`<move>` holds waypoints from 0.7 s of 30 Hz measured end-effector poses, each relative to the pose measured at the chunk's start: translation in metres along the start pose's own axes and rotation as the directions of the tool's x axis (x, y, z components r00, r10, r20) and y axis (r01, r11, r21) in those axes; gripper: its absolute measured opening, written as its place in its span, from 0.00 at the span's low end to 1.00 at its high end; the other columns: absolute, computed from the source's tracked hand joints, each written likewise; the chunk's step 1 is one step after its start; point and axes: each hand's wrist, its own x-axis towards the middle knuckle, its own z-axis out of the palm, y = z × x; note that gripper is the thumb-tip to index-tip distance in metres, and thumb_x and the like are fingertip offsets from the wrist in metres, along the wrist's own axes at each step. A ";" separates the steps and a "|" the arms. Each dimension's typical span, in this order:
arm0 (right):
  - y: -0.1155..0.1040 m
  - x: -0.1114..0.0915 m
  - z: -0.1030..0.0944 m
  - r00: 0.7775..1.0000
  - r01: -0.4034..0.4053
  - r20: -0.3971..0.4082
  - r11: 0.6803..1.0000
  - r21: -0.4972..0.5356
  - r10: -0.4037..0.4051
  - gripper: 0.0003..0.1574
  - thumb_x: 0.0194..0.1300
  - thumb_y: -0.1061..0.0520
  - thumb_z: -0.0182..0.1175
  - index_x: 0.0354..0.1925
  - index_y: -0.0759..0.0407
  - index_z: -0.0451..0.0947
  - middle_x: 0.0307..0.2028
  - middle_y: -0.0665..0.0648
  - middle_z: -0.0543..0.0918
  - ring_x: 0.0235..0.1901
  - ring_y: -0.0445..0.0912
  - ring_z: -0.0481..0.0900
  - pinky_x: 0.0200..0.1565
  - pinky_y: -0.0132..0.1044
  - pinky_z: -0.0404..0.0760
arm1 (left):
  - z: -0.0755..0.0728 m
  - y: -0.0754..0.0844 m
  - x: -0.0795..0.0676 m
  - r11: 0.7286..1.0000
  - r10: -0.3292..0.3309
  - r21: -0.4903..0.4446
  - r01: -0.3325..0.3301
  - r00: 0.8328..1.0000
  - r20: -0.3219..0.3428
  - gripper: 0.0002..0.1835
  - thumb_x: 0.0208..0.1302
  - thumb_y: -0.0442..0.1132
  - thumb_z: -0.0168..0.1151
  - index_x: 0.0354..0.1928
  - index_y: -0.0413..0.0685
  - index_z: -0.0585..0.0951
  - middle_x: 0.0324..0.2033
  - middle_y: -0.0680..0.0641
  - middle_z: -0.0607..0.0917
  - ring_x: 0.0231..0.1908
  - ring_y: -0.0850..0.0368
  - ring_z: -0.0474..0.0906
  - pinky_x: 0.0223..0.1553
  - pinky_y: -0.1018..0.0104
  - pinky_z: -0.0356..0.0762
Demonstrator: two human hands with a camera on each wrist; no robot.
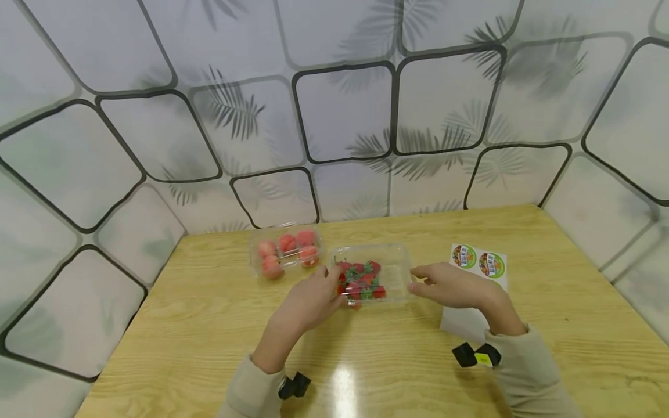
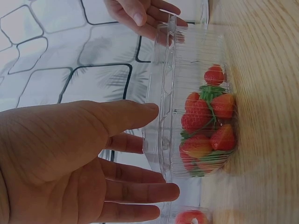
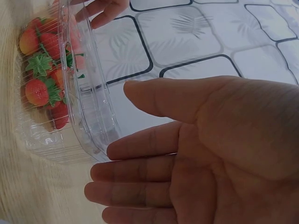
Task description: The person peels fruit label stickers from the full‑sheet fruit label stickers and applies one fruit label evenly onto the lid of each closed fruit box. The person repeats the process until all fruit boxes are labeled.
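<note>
A clear plastic clamshell box stands on the table with its lid down. Strawberries with green leaves fill one side of it, nearer my left hand. My left hand is at the box's left end, thumb tip right at the lid's rim and the other fingers stretched out along the end. At the opposite end is my right hand, with fingers extended and fingertips close by the rim. In the right wrist view, the right palm shows with nothing in it.
Behind and left, a second clear box holds several peaches. A white sheet with round fruit stickers lies to the right, partly behind my right hand. The wooden table ends at a patterned cloth backdrop.
</note>
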 end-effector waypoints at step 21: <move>0.004 0.001 0.002 0.999 -0.017 -0.026 0.999 0.031 0.018 0.35 0.78 0.47 0.48 0.69 0.73 0.63 0.65 0.74 0.69 0.57 0.63 0.78 0.53 0.54 0.79 | 0.001 -0.003 -0.001 1.000 0.013 -0.015 -0.014 1.000 -0.028 0.28 0.70 0.49 0.61 0.63 0.41 0.69 0.48 0.38 0.75 0.36 0.52 0.78 0.31 0.61 0.78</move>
